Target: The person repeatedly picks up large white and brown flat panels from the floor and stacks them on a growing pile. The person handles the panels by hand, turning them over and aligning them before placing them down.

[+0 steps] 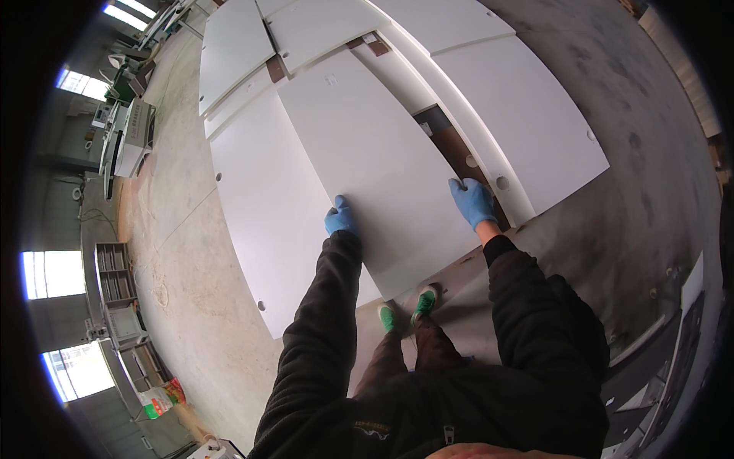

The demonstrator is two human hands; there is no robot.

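Observation:
A long white panel (375, 145) lies in front of me, its near end toward my feet. My left hand (341, 217), in a blue glove, is closed on the panel's left edge. At the right edge my right hand (473, 202), gloved in blue too, grips the same panel with its fingers curled over. Another white panel (264, 199) with small round holes lies under and to the left of it. Along the right side runs a gap showing a brown surface (456, 150) and a narrow white strip (489, 149) with a round hole.
More white panels (520, 115) lie to the right and at the far side. Concrete floor (183, 245) stretches to the left, with a grey shelf rack (115, 275) and machinery (130, 138) along the wall. Dark sheets (657, 375) stand at the lower right.

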